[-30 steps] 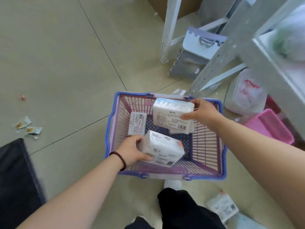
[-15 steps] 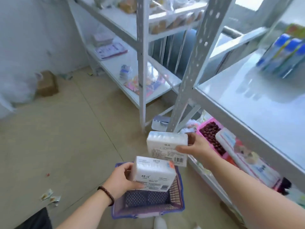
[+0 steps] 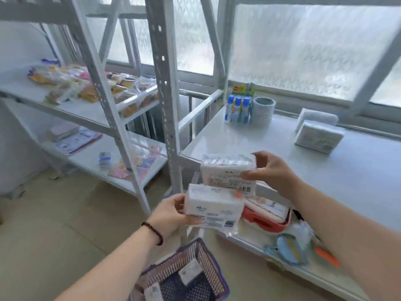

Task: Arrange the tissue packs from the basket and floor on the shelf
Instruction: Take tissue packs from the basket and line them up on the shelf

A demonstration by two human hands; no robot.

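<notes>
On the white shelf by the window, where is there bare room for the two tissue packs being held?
The shelf top is bare across its near middle, between the toothbrush pack and cup stack at the back left and the two wrapped packs at the back right. The right hand and left hand each hold a pack. The lower shelf is crowded.

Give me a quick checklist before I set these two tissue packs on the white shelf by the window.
1. Left hand grips the lower white plastic-wrapped tissue pack: ok.
2. Right hand grips the upper white tissue pack with barcode: ok.
3. Bare space on the white shelf top ahead of the packs: ok.
4. Two wrapped tissue packs already on the shelf sit far right, out of the way: ok.
5. Purple plastic basket emptied: not ok, packs remain inside.
6. Floor packs collected: cannot tell.
</notes>
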